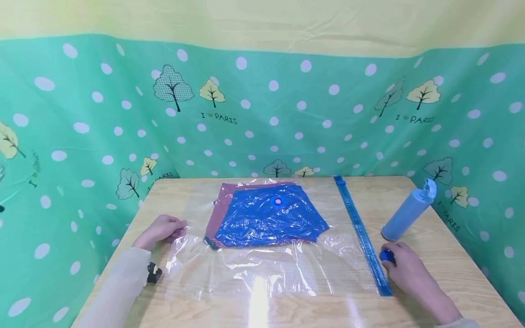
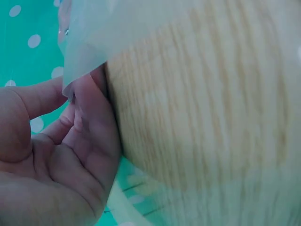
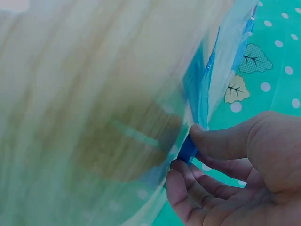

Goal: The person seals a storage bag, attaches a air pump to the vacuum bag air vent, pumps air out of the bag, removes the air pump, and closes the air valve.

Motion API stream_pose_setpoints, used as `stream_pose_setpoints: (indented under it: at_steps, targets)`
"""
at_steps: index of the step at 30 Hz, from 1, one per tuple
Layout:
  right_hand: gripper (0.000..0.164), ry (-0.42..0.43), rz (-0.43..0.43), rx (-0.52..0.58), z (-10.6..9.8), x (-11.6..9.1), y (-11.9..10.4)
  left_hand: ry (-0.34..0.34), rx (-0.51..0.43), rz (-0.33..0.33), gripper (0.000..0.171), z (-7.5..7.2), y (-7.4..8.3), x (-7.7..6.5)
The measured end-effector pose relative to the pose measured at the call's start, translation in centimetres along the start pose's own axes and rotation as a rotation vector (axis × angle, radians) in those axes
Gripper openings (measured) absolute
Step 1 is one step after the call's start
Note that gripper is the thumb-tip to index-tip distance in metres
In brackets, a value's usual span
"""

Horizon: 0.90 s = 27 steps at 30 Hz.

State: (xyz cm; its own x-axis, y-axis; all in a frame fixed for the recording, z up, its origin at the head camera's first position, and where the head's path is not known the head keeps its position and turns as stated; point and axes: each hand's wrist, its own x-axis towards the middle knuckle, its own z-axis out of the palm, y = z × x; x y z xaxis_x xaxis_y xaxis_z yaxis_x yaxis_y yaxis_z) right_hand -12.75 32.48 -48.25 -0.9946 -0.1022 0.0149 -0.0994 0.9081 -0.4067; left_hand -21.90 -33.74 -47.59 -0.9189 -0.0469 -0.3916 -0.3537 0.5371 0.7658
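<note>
A clear vacuum storage bag (image 1: 262, 269) lies flat with folded blue cloth (image 1: 254, 218) over pinkish-red cloth (image 1: 216, 214) inside. A round valve (image 1: 278, 201) with a pink centre sits over the blue cloth. My left hand (image 1: 166, 229) is at the bag's left edge; in the left wrist view its thumb and fingers pinch the plastic film (image 2: 87, 61). Beside the bag's blue zip strip (image 1: 362, 237), my right hand (image 1: 406, 269) pinches a small blue cap (image 1: 387, 256), partly hidden by its fingers. A light blue hand pump (image 1: 406, 216) stands beyond that hand.
A blue slider (image 1: 341, 182) sits near the strip's far end. A small dark item (image 1: 210, 242) is at the cloth's near left corner. The wooden table (image 1: 197, 314) meets a green dotted curtain (image 1: 262, 136) at the back and sides.
</note>
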Motion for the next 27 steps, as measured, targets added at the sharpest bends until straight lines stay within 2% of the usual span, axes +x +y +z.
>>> stream_pose_setpoints:
  at_steps: [7, 11, 19, 27]
  targets:
    - [0.041, 0.037, -0.012, 0.038, -0.6, 0.1, -0.5, 0.001, -0.016, -0.012, 0.025, 0.3, -0.6, -0.2]
    - [0.042, 0.07, -0.022, 0.048, -0.9, 0.5, -1.2, -0.007, 0.002, 0.011, 0.024, 0.2, -0.3, -0.3]
    - [0.041, 0.134, -0.083, 0.063, -1.0, 2.3, -3.8, -0.002, 0.061, 0.038, 0.026, 0.1, 0.4, -0.5]
    - [0.037, 0.123, -0.162, 0.126, 0.2, 4.4, -5.7, -0.017, 0.05, 0.042, 0.025, 0.2, 0.1, -0.7]
